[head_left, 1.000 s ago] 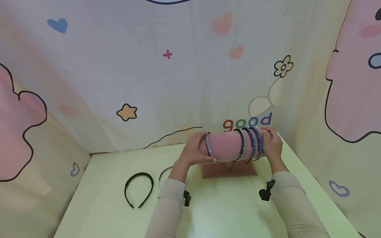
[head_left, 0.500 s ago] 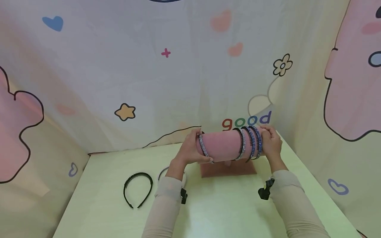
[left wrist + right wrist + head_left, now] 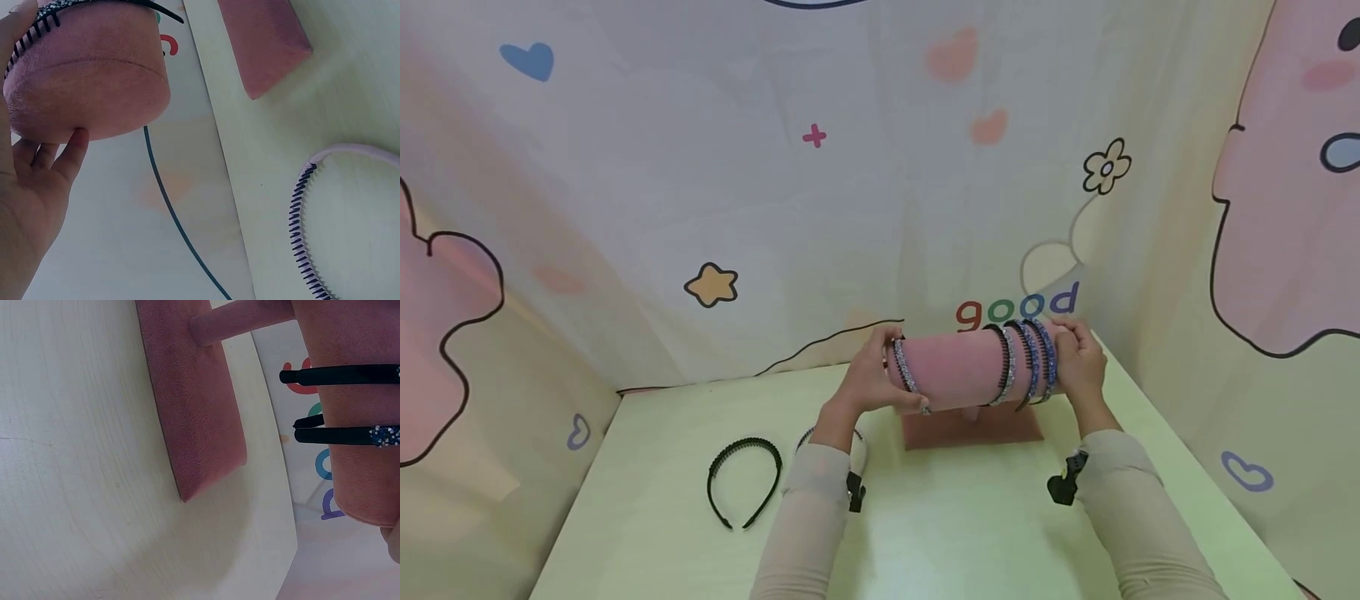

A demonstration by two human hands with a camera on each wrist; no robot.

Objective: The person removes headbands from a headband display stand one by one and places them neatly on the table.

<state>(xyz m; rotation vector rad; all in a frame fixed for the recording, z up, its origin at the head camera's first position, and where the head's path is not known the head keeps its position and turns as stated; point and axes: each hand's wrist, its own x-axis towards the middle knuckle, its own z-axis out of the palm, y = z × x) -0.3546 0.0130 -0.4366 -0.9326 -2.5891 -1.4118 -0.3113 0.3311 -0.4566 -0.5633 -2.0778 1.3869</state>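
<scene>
A pink padded roll on a headband display stand [image 3: 958, 367] lies sideways above its flat base [image 3: 970, 429]. Around its left end sits a silver glittery headband [image 3: 904, 367]; my left hand [image 3: 872, 375] grips it from the left, thumb low at the front and fingers behind. In the left wrist view, fingertips [image 3: 78, 140] touch the roll's end. Toward the right end are a silver headband [image 3: 1006, 362] and two blue glittery headbands [image 3: 1032, 358]. My right hand [image 3: 1082, 358] holds the roll's right end; the right wrist view shows only a fingertip [image 3: 394, 540] there.
On the pale table [image 3: 947, 533], a black toothed headband [image 3: 745, 443] lies at the left. Next to it, a light headband with dark teeth [image 3: 299, 225] is partly behind my left forearm. A printed cloth wall [image 3: 820, 208] stands right behind the table.
My left hand has slid the silver headband a little left along the roll, to its end. The right hand keeps its hold. The view has shifted slightly.
</scene>
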